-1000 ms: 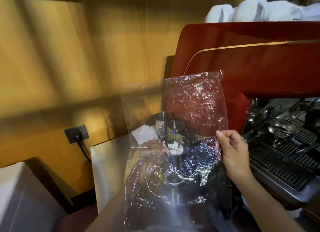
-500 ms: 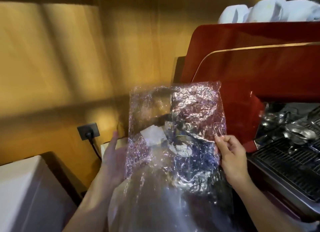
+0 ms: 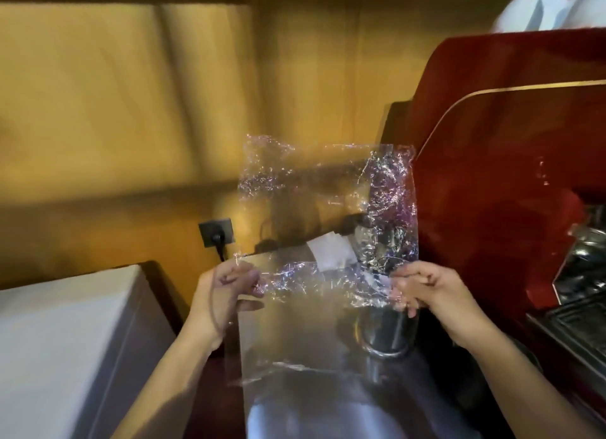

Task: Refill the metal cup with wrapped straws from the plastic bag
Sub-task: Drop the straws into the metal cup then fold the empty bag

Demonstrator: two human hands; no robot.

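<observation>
Steel counter (image 3: 295, 366) under both forearms, wood-panel wall behind, red espresso machine (image 3: 492, 176) off to the right.

Nearest: left hand (image 3: 226, 284) and right hand (image 3: 426, 291), each closed in a pinch on a side edge of the plastic bag (image 3: 314, 209). Film held up taut between the two grips, most of it standing above them, a looser flap hanging below.

Bag reads as thin, clear, crinkled film. Judged near weightless, limp, slick, prone to folding on itself. No straws visible inside; looks empty, though glare hides parts of it.

Handling: edges are the sensible hold, as now; a pinch mid-panel would only bunch it. To find any opening, fingers would likely need to rub the two layers apart near one end.

Just beyond and below the right grip: metal cup (image 3: 387, 333) upright on the counter, seen through the film. Stiff, stable, mouth obscured; contents not readable here.

Farther past the grips: white paper piece (image 3: 331, 251), then wall socket (image 3: 216, 232) beyond the left grip.
</observation>
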